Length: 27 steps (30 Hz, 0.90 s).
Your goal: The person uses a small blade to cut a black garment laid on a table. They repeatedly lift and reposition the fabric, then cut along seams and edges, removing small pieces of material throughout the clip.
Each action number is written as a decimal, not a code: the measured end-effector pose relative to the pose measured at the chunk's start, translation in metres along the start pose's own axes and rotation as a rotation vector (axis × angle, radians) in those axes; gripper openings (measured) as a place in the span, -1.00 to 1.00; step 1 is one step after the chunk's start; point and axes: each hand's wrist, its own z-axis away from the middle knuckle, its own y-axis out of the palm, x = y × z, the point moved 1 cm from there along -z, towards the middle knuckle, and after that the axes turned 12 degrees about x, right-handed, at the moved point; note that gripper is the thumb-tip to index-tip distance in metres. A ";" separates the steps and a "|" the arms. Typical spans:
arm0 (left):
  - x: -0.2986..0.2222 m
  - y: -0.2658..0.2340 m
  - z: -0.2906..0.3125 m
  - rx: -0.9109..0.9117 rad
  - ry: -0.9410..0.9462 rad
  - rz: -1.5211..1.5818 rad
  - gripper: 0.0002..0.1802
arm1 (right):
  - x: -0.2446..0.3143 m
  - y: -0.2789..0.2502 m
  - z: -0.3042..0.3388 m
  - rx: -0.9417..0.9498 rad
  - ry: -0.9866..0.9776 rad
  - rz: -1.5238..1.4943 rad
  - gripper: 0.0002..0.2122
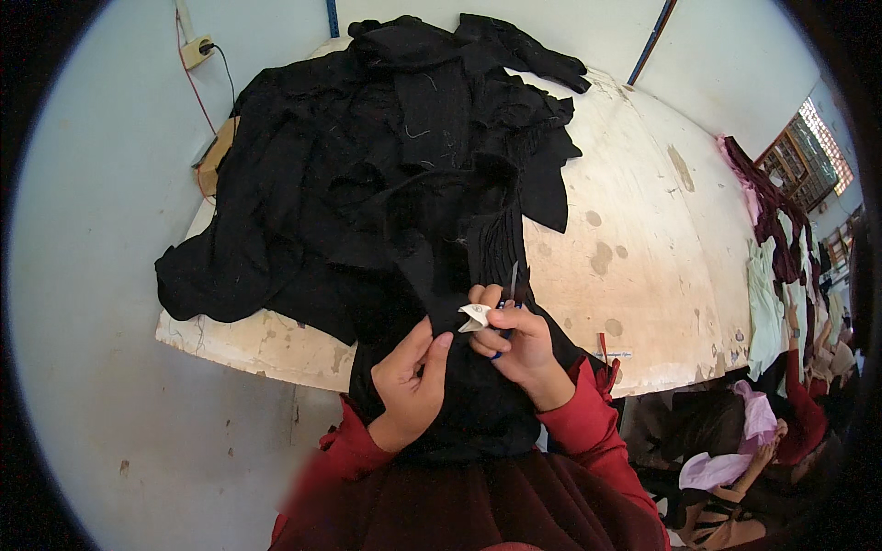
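A large pile of black garments (395, 156) covers a stained pale wooden table (661, 266) and spills over its near edge onto my lap. My left hand (412, 381) pinches a fold of the black fabric just below the table edge. My right hand (516, 342) grips small blue-handled thread snips (511, 285), blades pointing up, and also pinches a small white tag (475, 317) attached to the black cloth. Both hands are close together, touching the same garment. Red sleeves cover my forearms.
A wall socket with a plugged cable (197, 50) is on the pale wall at upper left. A brown box (216, 156) pokes out beside the pile. Maroon, pink and green garments (772, 248) lie along the table's right side. Another person's hand (767, 450) holds pale cloth at lower right.
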 end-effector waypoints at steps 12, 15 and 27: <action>-0.007 -0.004 0.000 -0.039 0.023 0.059 -0.67 | 0.049 0.021 -0.007 -0.019 -0.051 1.035 -0.75; -0.004 -0.008 0.001 -0.074 0.022 0.238 -0.66 | 0.060 0.024 -0.016 0.002 -0.071 1.465 -0.61; 0.009 -0.036 0.004 -0.106 0.123 0.435 -0.58 | 0.115 -0.004 -0.087 0.244 0.248 1.500 -0.71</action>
